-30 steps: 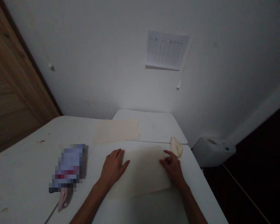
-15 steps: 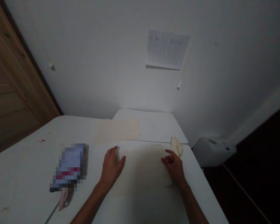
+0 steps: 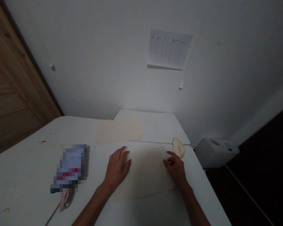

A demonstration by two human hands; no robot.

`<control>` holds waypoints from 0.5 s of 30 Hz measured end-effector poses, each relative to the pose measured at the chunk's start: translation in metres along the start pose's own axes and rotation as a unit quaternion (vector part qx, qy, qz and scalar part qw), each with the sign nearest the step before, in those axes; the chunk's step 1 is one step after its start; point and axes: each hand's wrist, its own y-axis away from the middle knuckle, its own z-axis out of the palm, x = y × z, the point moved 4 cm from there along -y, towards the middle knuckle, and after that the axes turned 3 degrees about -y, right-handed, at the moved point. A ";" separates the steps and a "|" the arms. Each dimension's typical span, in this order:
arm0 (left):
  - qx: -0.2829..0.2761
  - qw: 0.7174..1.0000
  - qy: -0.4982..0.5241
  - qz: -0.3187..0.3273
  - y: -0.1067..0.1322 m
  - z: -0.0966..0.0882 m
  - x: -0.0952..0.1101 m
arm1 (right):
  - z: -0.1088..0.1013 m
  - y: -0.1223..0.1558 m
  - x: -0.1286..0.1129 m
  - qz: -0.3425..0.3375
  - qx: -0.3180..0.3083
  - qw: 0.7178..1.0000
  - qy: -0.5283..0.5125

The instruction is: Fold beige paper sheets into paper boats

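A thin, pale, see-through sheet [image 3: 147, 175] lies flat on the white table, its kind not clear. My left hand [image 3: 118, 166] rests at the sheet's left side, fingers spread and thumb apart. At the right edge, my right hand [image 3: 175, 168] touches the sheet with its thumb and fingertips. Its index finger reaches forward, apart from the thumb, while the other fingers curl. Just beyond that hand sits a crumpled cream piece [image 3: 178, 148]. Behind my left hand lie flat beige sheets [image 3: 119, 131], overlapping at their edges.
A blurred blue-and-red item [image 3: 70, 166] with a pink loop [image 3: 64, 201] lies on the left of the table [image 3: 28, 157]. A printed chart [image 3: 168, 48] hangs on the wall. Beside the table's right edge stands a white plastic canister [image 3: 217, 152].
My left hand has slid a little to the right over the sheet. The sheet's near edge has shifted and lies straighter. My right hand stays nearly in place.
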 end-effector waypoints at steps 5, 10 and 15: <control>-0.137 0.988 -0.008 0.077 0.012 0.014 0.028 | 0.003 0.005 -0.005 -0.008 -0.012 0.996 0.086; -0.165 0.982 -0.014 0.090 0.017 0.021 0.030 | 0.004 0.010 -0.017 -0.072 0.036 0.974 0.214; -0.169 0.978 -0.011 0.120 0.018 0.021 0.030 | 0.040 0.028 -0.042 -0.223 -0.105 0.935 0.254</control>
